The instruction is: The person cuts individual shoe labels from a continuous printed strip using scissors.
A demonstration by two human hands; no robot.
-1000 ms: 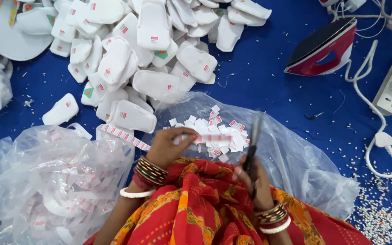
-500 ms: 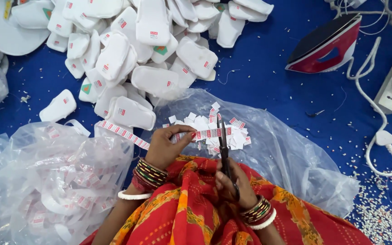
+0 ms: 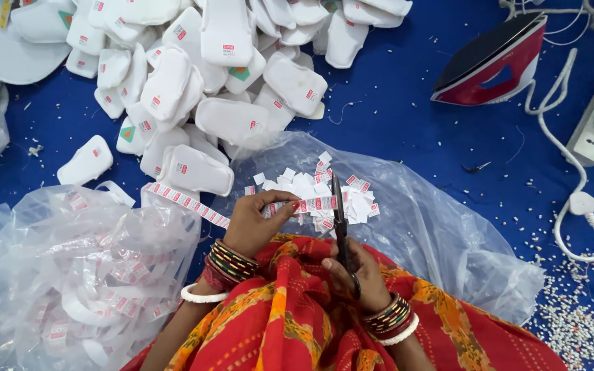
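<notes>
Gripping the label strip (image 3: 314, 204), the left hand (image 3: 256, 223) pinches it taut; the right hand (image 3: 352, 271) clasps dark scissors (image 3: 339, 220), blades meeting the strip above cut labels (image 3: 311, 185).

Your right hand (image 3: 353, 273) covers the handles of the scissors (image 3: 339, 218). The print on the label strip (image 3: 194, 203) is too small to read. The white cable (image 3: 586, 206) and the clear bag (image 3: 70, 275) run past the picture's edge.
</notes>
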